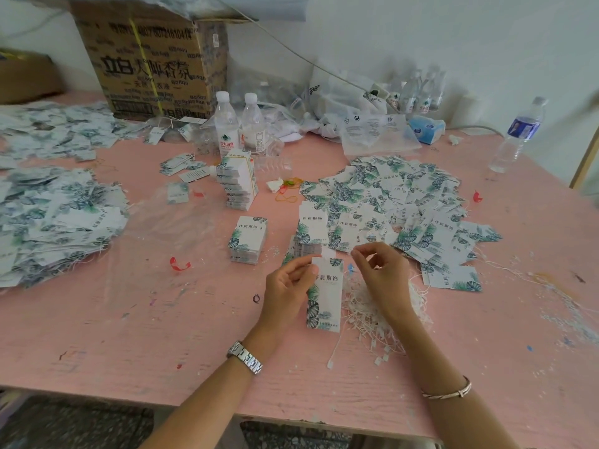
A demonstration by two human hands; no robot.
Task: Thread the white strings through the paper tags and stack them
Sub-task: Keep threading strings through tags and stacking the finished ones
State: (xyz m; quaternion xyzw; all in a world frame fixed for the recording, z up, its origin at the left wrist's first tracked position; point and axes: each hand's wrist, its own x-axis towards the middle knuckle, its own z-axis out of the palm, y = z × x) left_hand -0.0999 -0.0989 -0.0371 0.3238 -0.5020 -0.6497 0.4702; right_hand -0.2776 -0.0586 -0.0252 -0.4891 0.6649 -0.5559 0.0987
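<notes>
Close to the table's (129,335) front edge, the left hand (288,286) pinches a leaf-printed paper tag (325,296) by its left side, holding it upright. The right hand (379,270) has thumb and forefinger pressed together just beside the tag's top corner; what they nip is too fine to tell. Loose white strings (382,315) lie heaped beneath that hand. Beyond sits a short tag stack (248,241), then a wide scatter of tags (405,202), a taller stack (236,183) and water bottles (227,124).
</notes>
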